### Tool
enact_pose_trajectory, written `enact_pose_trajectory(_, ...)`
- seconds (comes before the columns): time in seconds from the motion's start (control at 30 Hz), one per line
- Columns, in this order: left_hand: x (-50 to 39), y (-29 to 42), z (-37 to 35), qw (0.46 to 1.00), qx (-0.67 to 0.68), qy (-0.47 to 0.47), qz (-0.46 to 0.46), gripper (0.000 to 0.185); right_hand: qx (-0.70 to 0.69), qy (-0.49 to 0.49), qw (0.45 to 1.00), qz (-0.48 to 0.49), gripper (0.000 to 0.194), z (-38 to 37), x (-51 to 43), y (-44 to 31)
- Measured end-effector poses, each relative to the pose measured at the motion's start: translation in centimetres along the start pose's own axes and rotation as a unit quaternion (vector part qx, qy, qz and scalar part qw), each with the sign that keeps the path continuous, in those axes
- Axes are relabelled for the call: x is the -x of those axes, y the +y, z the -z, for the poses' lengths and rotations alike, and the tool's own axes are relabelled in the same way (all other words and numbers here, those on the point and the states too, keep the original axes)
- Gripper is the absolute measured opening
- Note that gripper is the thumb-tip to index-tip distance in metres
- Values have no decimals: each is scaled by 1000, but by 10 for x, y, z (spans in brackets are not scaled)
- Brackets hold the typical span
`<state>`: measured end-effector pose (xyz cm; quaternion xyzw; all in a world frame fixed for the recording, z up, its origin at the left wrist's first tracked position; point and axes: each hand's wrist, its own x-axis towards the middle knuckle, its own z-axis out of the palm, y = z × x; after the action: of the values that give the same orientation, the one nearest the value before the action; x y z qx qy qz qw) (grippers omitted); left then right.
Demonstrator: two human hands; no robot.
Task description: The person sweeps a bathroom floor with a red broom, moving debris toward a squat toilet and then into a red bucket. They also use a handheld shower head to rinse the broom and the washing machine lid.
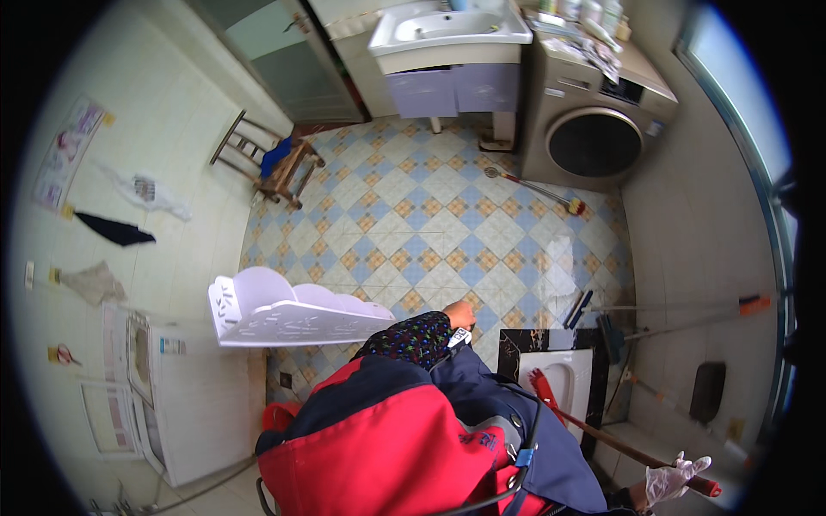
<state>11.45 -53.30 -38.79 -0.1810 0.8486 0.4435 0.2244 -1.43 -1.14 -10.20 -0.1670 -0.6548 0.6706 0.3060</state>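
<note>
My left hand (pixel 459 315), bare below a dark flower-patterned sleeve, is closed at the right end of a white wall shelf (pixel 303 322). The shelf has cut-out patterns and a scalloped back. It reaches out to the left, and my forearm hides part of it. Far to the lower right, my right hand (pixel 674 478) wears a thin translucent glove. It grips the red-brown handle of a long-handled broom (pixel 613 442) near its end. The red bristle head lies over a white squat toilet (pixel 571 374). My red and navy jacket covers the bottom middle of the view.
A wooden chair (pixel 290 168) with a blue cloth stands by the left wall. Ahead are a washbasin (pixel 448 39) and a washing machine (pixel 594 129). A long-handled brush (pixel 539 188) lies on the tiles. A blue squeegee (pixel 577 309) is beside the toilet; a white appliance (pixel 200 400) stands left.
</note>
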Motion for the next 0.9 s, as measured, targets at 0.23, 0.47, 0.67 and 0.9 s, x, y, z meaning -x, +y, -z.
enact_pose_trajectory(0.23,-54,79,20,989,82,40,-117,18,-75,-344,920,170,59,-125,42,-30)
enact_pose_trajectory(0.47,-40,188,46,878,145,139,-434,55,-169,-410,895,-47,35,-296,170,-80)
enact_pose_trajectory(0.67,-49,160,129,898,212,260,-283,33,-197,-584,787,-25,39,-382,248,-62)
enact_pose_trajectory(0.9,-49,37,177,864,114,483,-86,34,-236,-738,630,-47,45,-435,289,-52)
